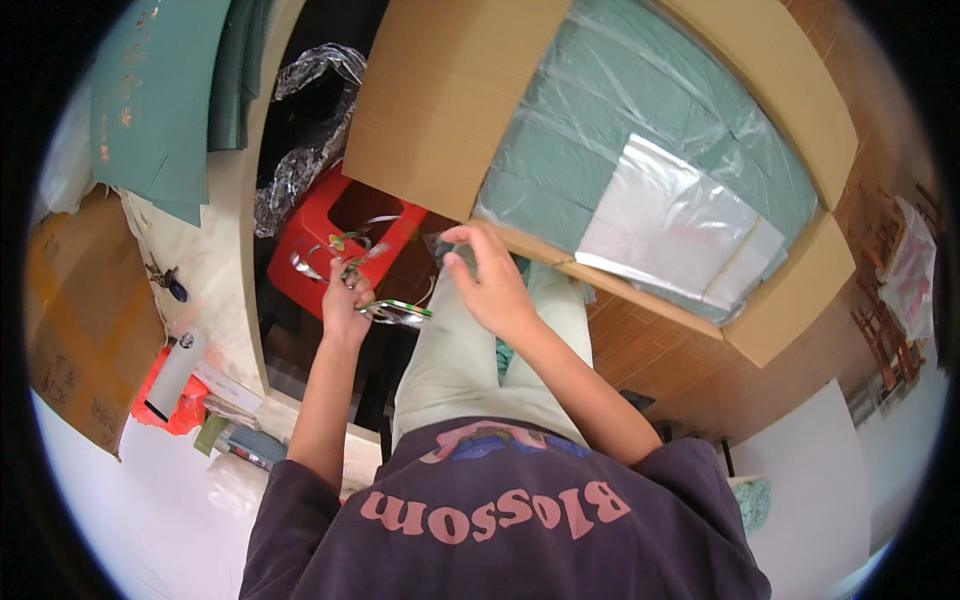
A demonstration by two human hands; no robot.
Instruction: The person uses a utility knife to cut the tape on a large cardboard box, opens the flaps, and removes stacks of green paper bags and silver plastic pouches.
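Note:
My left hand is closed around a loose bunch of shiny strips, silvery with green printed edges. Some of them curl up above the fingers over the red plastic stool. My right hand hangs over my lap, its thumb and index finger apart and nothing clearly between them. Something small and dark lies just beyond its fingertips, too blurred to name. To the right stands an open cardboard box of green packs under clear plastic film. A silvery stack of film bags, with a rubber band around it, rests on top.
A pale table runs along the left. It bears green paper bags, keys, a white cylindrical container and a taped cardboard box. A crinkled black plastic bag lies beyond the stool.

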